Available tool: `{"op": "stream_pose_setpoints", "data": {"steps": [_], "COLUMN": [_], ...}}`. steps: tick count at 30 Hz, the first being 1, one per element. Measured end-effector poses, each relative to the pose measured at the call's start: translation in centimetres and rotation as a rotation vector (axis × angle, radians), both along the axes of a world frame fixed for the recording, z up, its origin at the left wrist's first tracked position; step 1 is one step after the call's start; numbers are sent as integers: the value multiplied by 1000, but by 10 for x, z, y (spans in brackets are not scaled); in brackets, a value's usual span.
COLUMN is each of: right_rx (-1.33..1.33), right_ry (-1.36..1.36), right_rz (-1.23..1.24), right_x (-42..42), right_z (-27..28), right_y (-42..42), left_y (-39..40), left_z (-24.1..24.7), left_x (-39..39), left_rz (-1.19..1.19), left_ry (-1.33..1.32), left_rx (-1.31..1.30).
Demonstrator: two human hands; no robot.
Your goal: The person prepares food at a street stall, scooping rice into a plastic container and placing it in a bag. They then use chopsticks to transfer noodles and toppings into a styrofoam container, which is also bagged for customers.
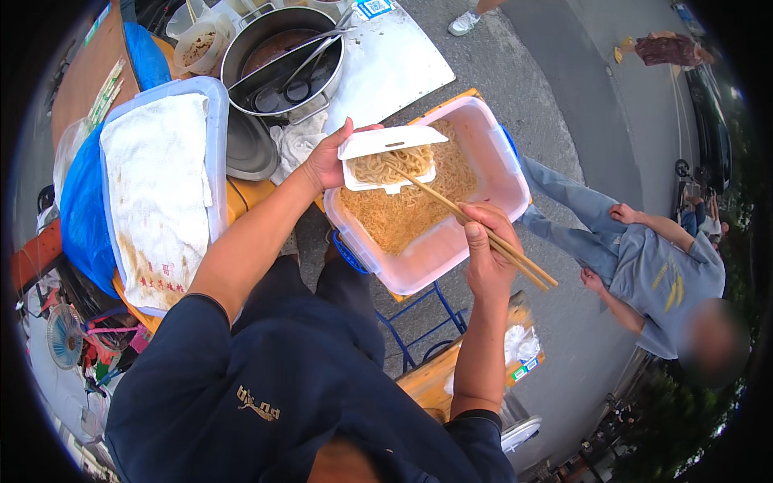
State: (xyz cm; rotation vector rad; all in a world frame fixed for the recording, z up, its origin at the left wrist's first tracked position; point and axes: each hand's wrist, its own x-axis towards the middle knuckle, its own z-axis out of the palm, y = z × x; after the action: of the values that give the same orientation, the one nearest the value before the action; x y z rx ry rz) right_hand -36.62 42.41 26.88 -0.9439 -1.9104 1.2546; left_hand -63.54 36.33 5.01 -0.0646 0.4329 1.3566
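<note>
My left hand (pixel 328 158) grips a white foam takeaway box (pixel 392 142) by its left side, its hinged lid raised. Thick pale noodles (pixel 386 166) fill the box. In my right hand (pixel 492 253) is a pair of long wooden chopsticks (pixel 447 205), their tips at the noodles in the box. Below the box sits a large translucent plastic tub (pixel 423 265). Thin yellowish noodles (pixel 386 223) cover much of its bottom, partly hidden by the box and my right hand's chopsticks.
Beyond my left hand stands a divided steel pot (pixel 282 110) with dark liquid and ladles. A white cloth (pixel 160 193) covers another plastic tub at left. A metal tabletop (pixel 386 66) lies ahead. A person in a grey shirt (pixel 658 278) stands to the right, near the tub.
</note>
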Motion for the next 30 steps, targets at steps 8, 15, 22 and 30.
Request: {"op": "stream_pose_setpoints", "data": {"steps": [8, 15, 22, 30], "right_rx": [-435, 407, 270, 253], "right_ry": [69, -75, 98, -487], "right_rz": [-548, -117, -245, -218], "right_x": [7, -32, 10, -4], "right_z": [-93, -89, -47, -243], "right_y": [20, -37, -54, 26], "left_y": [6, 8, 10, -7], "left_z": [23, 23, 33, 77], "left_x": [-5, 0, -3, -28], "left_rz": [-59, -70, -18, 47], "left_ry": [-31, 98, 92, 198], "left_rx": [37, 23, -17, -76]}}
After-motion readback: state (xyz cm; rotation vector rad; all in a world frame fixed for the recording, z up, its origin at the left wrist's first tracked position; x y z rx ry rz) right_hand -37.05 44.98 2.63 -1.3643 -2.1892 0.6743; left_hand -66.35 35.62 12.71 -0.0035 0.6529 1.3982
